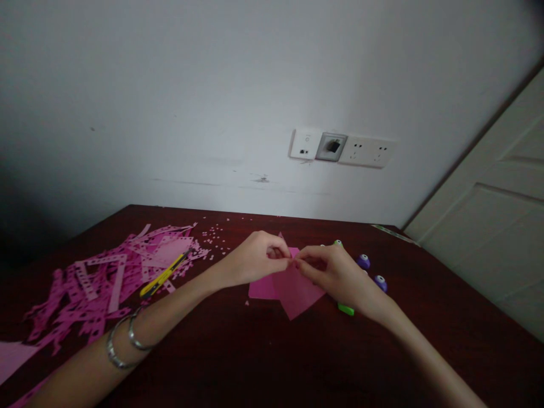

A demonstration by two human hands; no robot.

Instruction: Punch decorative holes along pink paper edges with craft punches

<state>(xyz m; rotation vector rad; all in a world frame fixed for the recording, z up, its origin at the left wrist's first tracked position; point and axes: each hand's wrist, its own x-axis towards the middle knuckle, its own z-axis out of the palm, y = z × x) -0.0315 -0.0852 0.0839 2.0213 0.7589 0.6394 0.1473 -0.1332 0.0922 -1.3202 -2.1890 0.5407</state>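
My left hand and my right hand meet fingertip to fingertip over the middle of the table, each closed in a pinch. What sits between their fingertips is too small to make out; it may be a bit of pink paper. Below them a thin pink paper sheet lies turned at an angle over brighter pink paper. Purple craft punches with round white tops stand beyond my right hand, which partly hides other small items. A green object shows beneath that hand.
A heap of punched pink paper strips covers the table's left side, with a yellow utility knife on it. Tiny paper cutouts are scattered beside the heap. A ruler-like strip lies at the back right, below wall sockets.
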